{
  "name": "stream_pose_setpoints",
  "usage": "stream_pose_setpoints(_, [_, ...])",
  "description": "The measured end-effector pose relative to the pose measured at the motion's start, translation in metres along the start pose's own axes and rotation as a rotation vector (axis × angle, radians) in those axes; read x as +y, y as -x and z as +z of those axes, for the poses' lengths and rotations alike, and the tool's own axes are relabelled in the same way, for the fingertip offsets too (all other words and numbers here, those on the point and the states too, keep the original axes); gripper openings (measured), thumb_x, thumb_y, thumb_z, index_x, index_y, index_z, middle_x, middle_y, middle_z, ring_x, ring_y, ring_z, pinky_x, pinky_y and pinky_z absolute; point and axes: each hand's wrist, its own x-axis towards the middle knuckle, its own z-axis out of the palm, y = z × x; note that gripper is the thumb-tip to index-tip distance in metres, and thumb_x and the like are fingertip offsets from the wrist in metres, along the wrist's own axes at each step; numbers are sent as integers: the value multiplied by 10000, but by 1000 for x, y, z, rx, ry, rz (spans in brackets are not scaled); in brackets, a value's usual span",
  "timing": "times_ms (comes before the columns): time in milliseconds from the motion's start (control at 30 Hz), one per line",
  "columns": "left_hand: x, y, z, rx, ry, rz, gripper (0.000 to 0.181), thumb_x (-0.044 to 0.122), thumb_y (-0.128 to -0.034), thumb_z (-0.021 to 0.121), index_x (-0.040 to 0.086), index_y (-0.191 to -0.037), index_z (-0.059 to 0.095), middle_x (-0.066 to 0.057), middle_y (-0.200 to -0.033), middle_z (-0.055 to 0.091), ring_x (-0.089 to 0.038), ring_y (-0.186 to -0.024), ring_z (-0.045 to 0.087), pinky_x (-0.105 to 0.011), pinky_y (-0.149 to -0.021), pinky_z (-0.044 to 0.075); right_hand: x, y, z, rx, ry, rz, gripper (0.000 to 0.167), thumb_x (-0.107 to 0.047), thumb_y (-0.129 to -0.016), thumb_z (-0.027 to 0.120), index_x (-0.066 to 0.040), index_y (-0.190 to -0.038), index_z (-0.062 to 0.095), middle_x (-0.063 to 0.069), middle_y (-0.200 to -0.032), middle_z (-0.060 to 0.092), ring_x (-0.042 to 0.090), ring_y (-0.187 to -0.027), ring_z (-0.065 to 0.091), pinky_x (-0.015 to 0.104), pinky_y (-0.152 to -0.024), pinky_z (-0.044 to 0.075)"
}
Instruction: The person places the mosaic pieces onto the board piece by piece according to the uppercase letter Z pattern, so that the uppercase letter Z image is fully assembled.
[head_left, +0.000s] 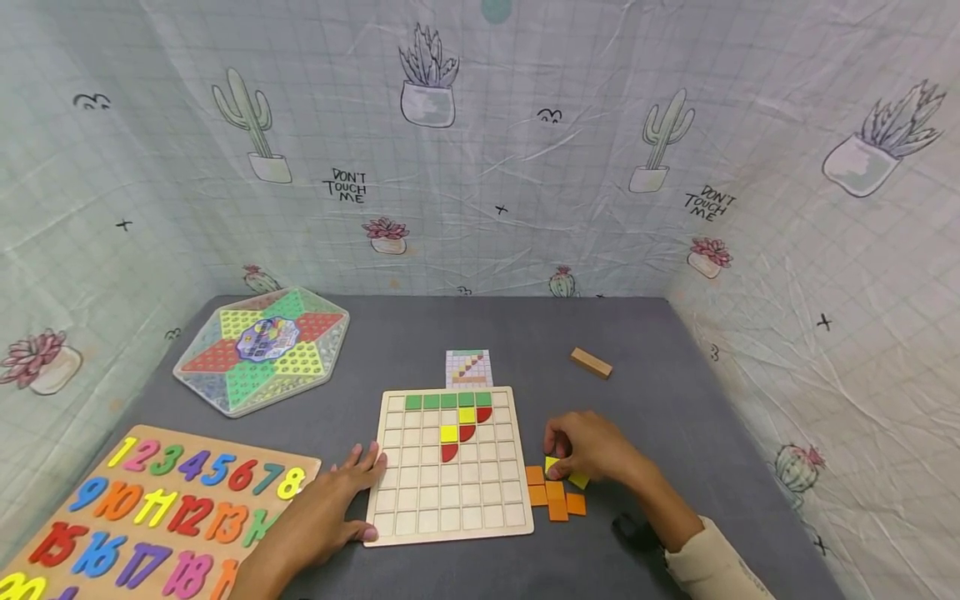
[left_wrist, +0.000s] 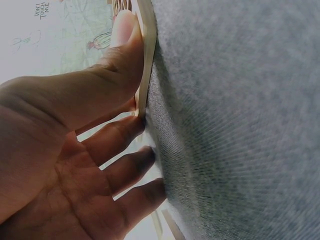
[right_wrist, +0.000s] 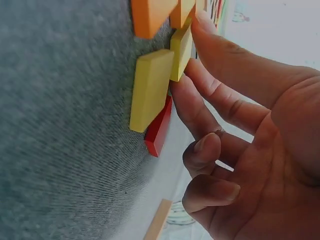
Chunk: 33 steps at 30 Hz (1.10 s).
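Observation:
A light wooden grid board [head_left: 491, 496] lies on the dark table, holding a row of green squares [head_left: 448, 402], two yellow squares [head_left: 467, 415] and red quarter-round pieces [head_left: 449, 452]. My left hand [head_left: 318, 504] rests at its left edge, fingers spread and the thumb on the near corner. To the right of the board, my right hand [head_left: 596, 446] pinches a yellow square tile [right_wrist: 181, 52] between thumb and fingers. Another yellow tile [right_wrist: 151, 90] and a red piece [right_wrist: 159, 129] lie beside it. Several orange tiles [head_left: 557, 502] sit close by.
A patterned card [head_left: 468, 367] lies at the board's far edge. The wooden block [head_left: 591, 363] is at the back right. A number puzzle [head_left: 195, 479] and a hexagonal star-pattern game board [head_left: 262, 350] occupy the left. Printed cloth [head_left: 480, 167] hangs around the table.

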Motion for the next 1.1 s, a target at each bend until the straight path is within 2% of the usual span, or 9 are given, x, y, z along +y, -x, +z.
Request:
stream_pose_setpoints(133, [0, 0, -1, 2, -3, -7, 969, 282, -734, 943, 57, -1572, 511, -154, -1683, 404, -439, -1581, 341, -709, -1204, 345, -1, 2, 1, -10, 17, -17, 291, -201, -777, 958, -198, -831, 672, -68, -750, 591, 68, -663, 523, 241, -603, 440])
stream_pose_setpoints(300, [-1, 0, 0, 4, -5, -5, 965, 279, -734, 944, 59, -1570, 514, -149, -1680, 411, -436, -1579, 347, -698, -1205, 355, -6, 2, 1, 23, -38, -25, 236, -169, -846, 905, -216, -839, 674, -92, -698, 564, 69, -617, 522, 235, -563, 428])
stream_pose_setpoints(433, [0, 1, 0, 5, -5, -6, 966, 280, -734, 944, 57, -1570, 514, -146, -1681, 412, -429, -1579, 350, -688, -1208, 358, -14, -4, 2, 53, -63, -50, 185, -179, -904, 857, -250, -880, 688, -111, -707, 567, 74, -624, 521, 232, -578, 429])
stream_pose_setpoints(733, [1, 0, 0, 9, -10, -14, 974, 277, -717, 950, 66, -1566, 523, -142, -1671, 431, -414, -1577, 361, -701, -1205, 352, -50, -30, 17, 97, -110, -54, 222, -235, -894, 873, -243, -862, 653, -101, -755, 585, 105, -690, 536, 252, -628, 419])
stream_pose_setpoints(1100, [1, -1, 0, 9, -2, -19, 960, 281, -731, 944, 63, -1565, 522, -144, -1678, 420, -438, -1578, 349, -734, -1192, 341, -97, -73, 43, 73, -149, -48, 222, -236, -864, 901, -223, -808, 687, -96, -704, 620, 75, -628, 569, 246, -577, 452])
